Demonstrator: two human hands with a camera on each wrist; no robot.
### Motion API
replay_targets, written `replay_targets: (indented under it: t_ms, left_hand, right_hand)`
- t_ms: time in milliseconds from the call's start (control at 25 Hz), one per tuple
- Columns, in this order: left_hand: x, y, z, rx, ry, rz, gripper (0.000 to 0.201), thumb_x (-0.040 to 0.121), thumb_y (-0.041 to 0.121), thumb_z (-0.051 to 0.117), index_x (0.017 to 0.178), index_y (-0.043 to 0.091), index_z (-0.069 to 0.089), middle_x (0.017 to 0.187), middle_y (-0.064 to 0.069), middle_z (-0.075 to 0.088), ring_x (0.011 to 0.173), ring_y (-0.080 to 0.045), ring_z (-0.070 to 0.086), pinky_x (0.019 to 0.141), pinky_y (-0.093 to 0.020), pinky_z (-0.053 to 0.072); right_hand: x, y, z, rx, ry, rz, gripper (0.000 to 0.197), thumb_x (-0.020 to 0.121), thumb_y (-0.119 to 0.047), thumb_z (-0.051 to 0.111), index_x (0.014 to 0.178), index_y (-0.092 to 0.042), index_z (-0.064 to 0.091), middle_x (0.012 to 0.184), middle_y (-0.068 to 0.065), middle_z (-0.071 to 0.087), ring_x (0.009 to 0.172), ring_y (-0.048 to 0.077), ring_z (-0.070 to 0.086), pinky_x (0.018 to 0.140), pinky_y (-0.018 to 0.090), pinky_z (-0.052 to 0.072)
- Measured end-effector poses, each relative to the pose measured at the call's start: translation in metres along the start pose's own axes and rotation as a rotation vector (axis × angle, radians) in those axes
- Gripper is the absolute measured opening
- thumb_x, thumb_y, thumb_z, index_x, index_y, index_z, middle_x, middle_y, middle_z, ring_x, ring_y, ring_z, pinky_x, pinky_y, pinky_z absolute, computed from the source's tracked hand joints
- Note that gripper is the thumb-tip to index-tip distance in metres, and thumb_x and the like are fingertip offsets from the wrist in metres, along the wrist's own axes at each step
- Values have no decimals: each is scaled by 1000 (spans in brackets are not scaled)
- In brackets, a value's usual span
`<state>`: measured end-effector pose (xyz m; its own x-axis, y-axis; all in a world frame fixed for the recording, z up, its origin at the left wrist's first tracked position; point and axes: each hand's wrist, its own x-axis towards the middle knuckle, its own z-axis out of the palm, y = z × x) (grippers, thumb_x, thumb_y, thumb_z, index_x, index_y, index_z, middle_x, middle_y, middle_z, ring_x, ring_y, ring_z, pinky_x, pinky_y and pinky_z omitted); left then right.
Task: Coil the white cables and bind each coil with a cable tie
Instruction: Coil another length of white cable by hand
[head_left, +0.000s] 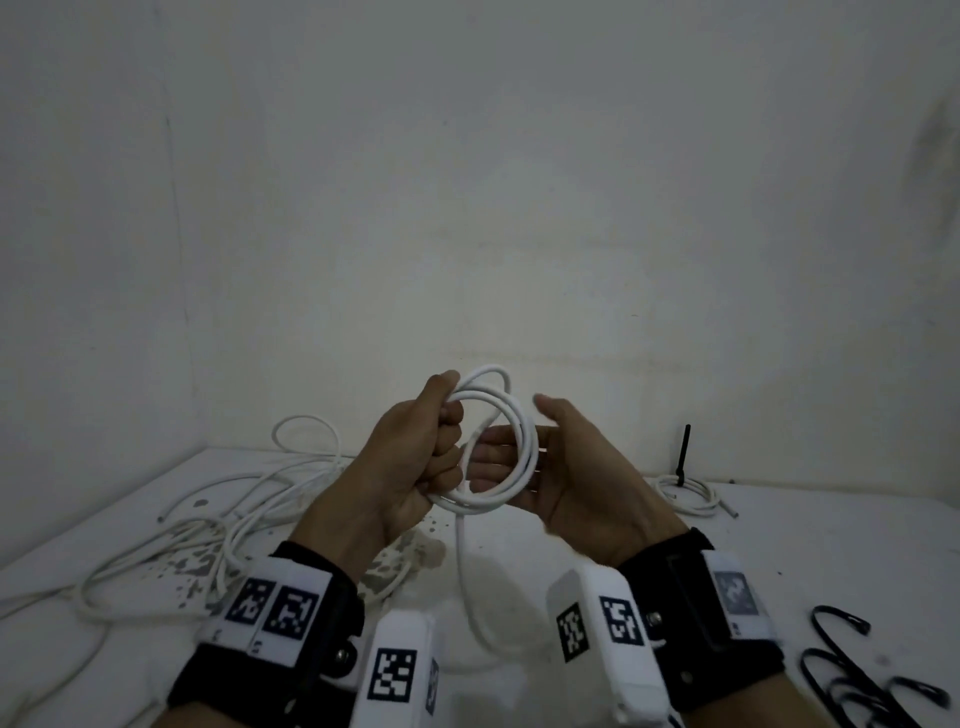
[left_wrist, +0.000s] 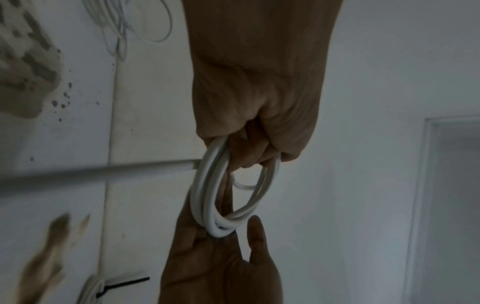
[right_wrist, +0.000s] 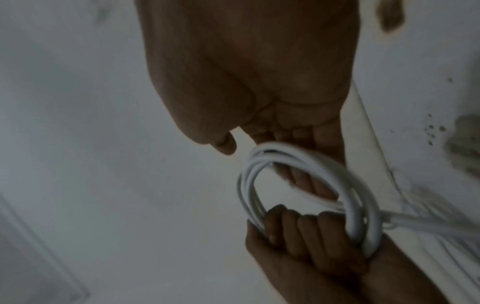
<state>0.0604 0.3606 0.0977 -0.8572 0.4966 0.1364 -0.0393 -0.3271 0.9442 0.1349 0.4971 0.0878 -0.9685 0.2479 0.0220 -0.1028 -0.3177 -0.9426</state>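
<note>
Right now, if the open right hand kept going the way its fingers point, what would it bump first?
Probably the white coil, already against the right hand; just past it, the left hand gripping it.

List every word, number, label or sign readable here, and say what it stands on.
No readable words or numbers.
Left wrist unit: black-and-white square code markers, no text.
Right wrist unit: the same kind of markers; one on the strap is blurred.
Cables, ties, wall: no print visible.

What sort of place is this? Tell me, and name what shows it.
Probably a makeshift workbench in a bare room: a stained white table against a blank white wall, strewn with loose white cables, one tied coil and spare black cable ties.
</note>
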Motion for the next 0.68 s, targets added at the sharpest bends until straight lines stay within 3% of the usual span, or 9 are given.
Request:
replay_targets:
  t_ms: [80, 200, 360, 480, 560, 640, 680]
  left_hand:
    - [2, -5, 2, 65, 29, 19, 44, 99, 41, 49, 62, 18, 40, 44, 6, 21, 35, -9, 15, 38, -19, 14]
    - [3, -8, 0, 88, 44, 13, 44, 99, 42, 49, 64, 18, 41, 45, 6, 21, 35, -9, 15, 39, -19, 14]
    - [4, -3, -4, 62, 13, 29, 44, 99, 43, 50, 63, 18, 42, 48, 5, 20, 37, -9, 14, 39, -21, 14]
    - [4, -1, -8, 97, 19, 57, 46, 98, 43, 51, 62, 17, 43, 46, 6, 21, 37, -9, 15, 38, -20, 15]
    - [6, -4, -10, 101, 41, 66, 46, 98, 42, 52, 61, 17, 42, 44, 6, 22, 35, -9, 15, 38, -19, 16]
    - [8, -5, -9, 96, 51, 75, 46, 99, 41, 51, 61, 16, 43, 43, 6, 22, 35, -9, 15, 37, -18, 16]
    - [9, -5, -9, 94, 50, 81, 46, 99, 41, 51, 61, 16, 43, 43, 6, 22, 35, -9, 15, 37, -18, 16]
  right_hand:
    - [0, 1, 1, 18, -17, 27, 43, 101, -33, 51, 101, 5, 70, 94, 23, 73, 78, 29, 72, 78, 39, 61]
    - [1, 2, 5, -124, 14, 16, 21, 99, -18, 56, 95, -2, 69, 84, 13, 72, 72, 21, 68, 75, 36, 58]
    - [-8, -7, 15, 27, -80, 131, 26, 92, -19, 61, 67, -14, 56, 55, -1, 42, 59, 16, 46, 75, 36, 45]
    - [-5, 1, 18, -376, 0, -56, 32, 85, -7, 71, 63, -13, 49, 57, 5, 42, 60, 20, 49, 73, 42, 55]
    - [-8, 4, 19, -730, 95, -219, 25, 81, -3, 71, 68, -9, 50, 67, 13, 49, 64, 29, 53, 66, 44, 57]
    - [-11, 2, 16, -877, 158, -317, 10, 84, -8, 65, 91, -11, 58, 84, 12, 64, 68, 32, 66, 55, 35, 60]
    - [-12, 1, 14, -929, 176, -323, 20, 86, -12, 63, 105, -15, 57, 91, 9, 65, 70, 30, 70, 50, 29, 57]
